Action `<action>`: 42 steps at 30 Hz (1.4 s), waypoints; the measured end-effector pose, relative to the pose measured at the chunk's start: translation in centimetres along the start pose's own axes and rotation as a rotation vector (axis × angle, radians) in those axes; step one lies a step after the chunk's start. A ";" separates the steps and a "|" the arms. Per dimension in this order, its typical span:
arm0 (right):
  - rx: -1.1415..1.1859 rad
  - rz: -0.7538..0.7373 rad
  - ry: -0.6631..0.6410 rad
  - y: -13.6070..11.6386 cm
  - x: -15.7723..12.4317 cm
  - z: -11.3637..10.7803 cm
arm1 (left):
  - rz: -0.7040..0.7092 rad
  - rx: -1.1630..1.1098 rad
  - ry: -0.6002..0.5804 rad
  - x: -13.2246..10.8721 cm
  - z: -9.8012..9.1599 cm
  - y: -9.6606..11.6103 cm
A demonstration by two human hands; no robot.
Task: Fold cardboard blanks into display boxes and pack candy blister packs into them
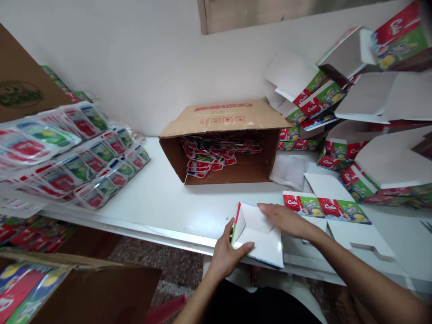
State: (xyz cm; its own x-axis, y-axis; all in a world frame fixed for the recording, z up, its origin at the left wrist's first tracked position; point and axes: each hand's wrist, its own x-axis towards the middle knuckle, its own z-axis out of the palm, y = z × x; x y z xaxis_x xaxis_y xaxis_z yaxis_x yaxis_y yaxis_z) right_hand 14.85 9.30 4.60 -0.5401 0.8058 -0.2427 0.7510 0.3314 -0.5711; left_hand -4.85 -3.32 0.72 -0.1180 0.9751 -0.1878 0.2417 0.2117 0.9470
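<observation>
A small white carton [261, 240] with a red and green printed edge lies half folded at the front edge of the white table [189, 211]. My left hand [227, 252] grips its near left corner, thumb on top. My right hand [286, 219] lies flat on the carton's inner flaps, fingers stretched out and pressing down. Right beside it a flat, unfolded carton blank [329, 209] printed with Cola and Sprite labels rests on the table.
A brown cardboard box [222, 144] lies on its side at the back, holding several printed packets. Bundles of wrapped packets [74, 157] are stacked at the left. A heap of folded cartons [364, 117] fills the right. Another open brown box [84, 288] stands below left.
</observation>
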 end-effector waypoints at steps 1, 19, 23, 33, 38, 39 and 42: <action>0.111 0.051 0.023 0.5 0.0 -0.9 | 0.040 -0.016 0.013 0.0 -0.1 0.2; -0.289 -0.598 0.363 2.9 -3.8 4.7 | 0.314 0.267 0.140 3.8 -2.5 -6.2; -0.461 -0.517 0.383 2.5 -3.0 3.6 | 0.268 0.207 0.098 4.3 -1.5 -6.3; -0.576 -0.144 0.874 10.4 -16.2 -6.9 | 0.228 0.243 0.162 6.6 -1.8 -8.1; -0.876 0.223 1.021 17.9 -22.9 -10.3 | 0.203 0.255 0.188 7.2 -1.8 -7.7; -0.933 0.298 1.051 19.1 -23.5 -11.4 | 0.197 0.252 0.190 7.3 -1.8 -7.7; -1.041 0.546 1.113 21.5 -24.0 -15.9 | 0.185 0.234 0.201 7.5 -1.8 -8.1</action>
State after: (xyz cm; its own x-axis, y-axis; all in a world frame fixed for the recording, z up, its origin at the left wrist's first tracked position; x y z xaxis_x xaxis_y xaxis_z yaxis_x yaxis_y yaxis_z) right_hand 50.04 4.88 10.59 0.0438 0.7175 0.6951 0.9201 -0.3001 0.2518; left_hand -9.38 2.20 -7.86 -0.2332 0.9707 0.0586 0.4876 0.0646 0.8707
